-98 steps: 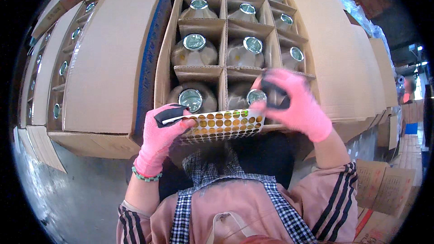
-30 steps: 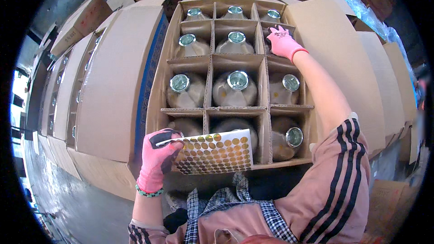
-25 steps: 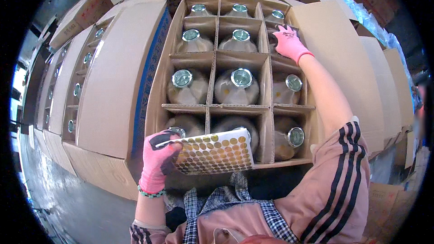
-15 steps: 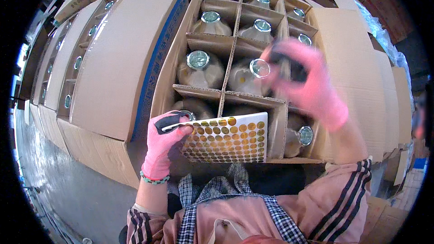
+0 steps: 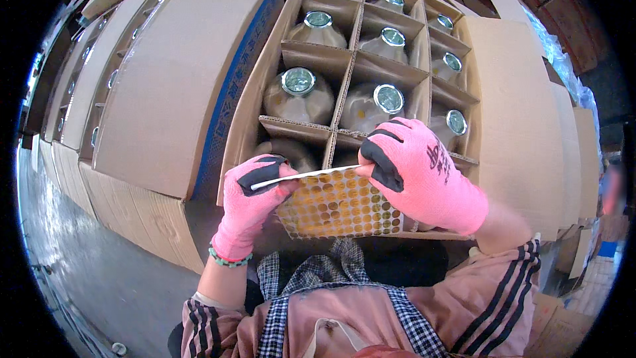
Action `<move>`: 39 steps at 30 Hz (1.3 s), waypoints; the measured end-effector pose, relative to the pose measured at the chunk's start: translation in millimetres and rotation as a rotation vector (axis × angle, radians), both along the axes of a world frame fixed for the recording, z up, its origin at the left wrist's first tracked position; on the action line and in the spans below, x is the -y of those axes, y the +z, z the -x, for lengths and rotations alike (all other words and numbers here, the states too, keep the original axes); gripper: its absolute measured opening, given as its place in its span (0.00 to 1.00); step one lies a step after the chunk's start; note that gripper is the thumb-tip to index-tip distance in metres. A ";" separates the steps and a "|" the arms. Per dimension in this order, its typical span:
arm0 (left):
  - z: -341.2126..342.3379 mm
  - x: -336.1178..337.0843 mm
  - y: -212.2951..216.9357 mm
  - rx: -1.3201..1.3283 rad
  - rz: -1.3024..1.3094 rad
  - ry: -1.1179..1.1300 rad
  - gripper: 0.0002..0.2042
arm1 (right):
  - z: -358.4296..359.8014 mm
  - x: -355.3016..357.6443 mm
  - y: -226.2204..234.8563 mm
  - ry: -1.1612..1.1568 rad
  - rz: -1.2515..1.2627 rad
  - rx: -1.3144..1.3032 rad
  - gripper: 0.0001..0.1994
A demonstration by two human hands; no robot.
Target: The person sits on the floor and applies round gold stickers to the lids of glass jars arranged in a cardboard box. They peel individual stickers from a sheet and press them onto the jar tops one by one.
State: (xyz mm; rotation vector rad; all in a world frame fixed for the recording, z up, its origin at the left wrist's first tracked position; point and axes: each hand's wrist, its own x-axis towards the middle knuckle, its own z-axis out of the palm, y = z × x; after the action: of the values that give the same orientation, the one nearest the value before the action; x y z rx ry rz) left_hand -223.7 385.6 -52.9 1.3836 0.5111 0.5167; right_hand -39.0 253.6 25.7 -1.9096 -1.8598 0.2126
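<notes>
In a pink glove with black fingertips, my left hand [image 5: 255, 202] grips the left end of a sheet of round gold stickers [image 5: 338, 207]. The sheet tilts in front of the near part of an open, divided cardboard box [image 5: 237, 152]. My right hand [image 5: 417, 176], gloved alike, pinches closed at the sheet's top edge towards its right end; whether a single sticker is between the fingertips is hidden. Just beyond that hand stands a clear glass bottle [image 5: 366, 111] with a round, silver-rimmed mouth. Another glass bottle [image 5: 298, 103] fills the compartment to its left. The sheet and hands cover most of the nearest row.
More glass bottles [image 5: 318, 33] stand in the box's farther compartments. To the left are a closed carton flap [image 5: 179, 73] and further boxes of bottles. A wide flap [image 5: 517, 126] spreads out on the right, with clear plastic wrap [image 5: 556, 46] behind it.
My right hand has come back from the middle bottles down to the sheet's top edge. The sheet's top has tipped towards the box. My left hand keeps its hold.
</notes>
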 end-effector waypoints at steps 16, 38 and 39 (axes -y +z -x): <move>1.4 -1.9 -0.4 0.048 0.131 0.017 0.08 | -7.1 9.9 -10.7 0.222 -0.211 0.222 0.14; -1.9 -5.9 0.6 -0.048 0.200 0.000 0.07 | -195.0 -148.1 -90.6 -0.349 0.627 0.411 0.17; -1.8 -5.8 1.1 -0.045 0.208 0.002 0.07 | -197.3 -153.8 -92.5 -0.354 0.762 0.403 0.18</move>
State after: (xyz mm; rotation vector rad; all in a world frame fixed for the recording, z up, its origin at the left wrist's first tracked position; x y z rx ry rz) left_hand -221.9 391.4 -51.8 1.1982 0.5865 0.4225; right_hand 158.3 407.3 -66.7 -2.9475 -1.7717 0.5048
